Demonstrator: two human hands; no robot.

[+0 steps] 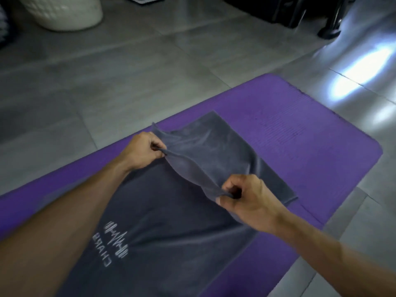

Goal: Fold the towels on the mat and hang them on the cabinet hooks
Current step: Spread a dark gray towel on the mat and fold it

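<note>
Grey towel [182, 211] lay on the purple mat [310, 146] — its 1 o'clock end lifted, pinched by left hand [141, 151] and right hand [246, 200] fingers. 1st fold barely begun — hanging remained.

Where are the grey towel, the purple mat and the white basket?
grey towel [171, 211]: head view, flat middle.
purple mat [300, 129]: head view, bare far end.
white basket [64, 11]: head view, textured side wall.
</note>
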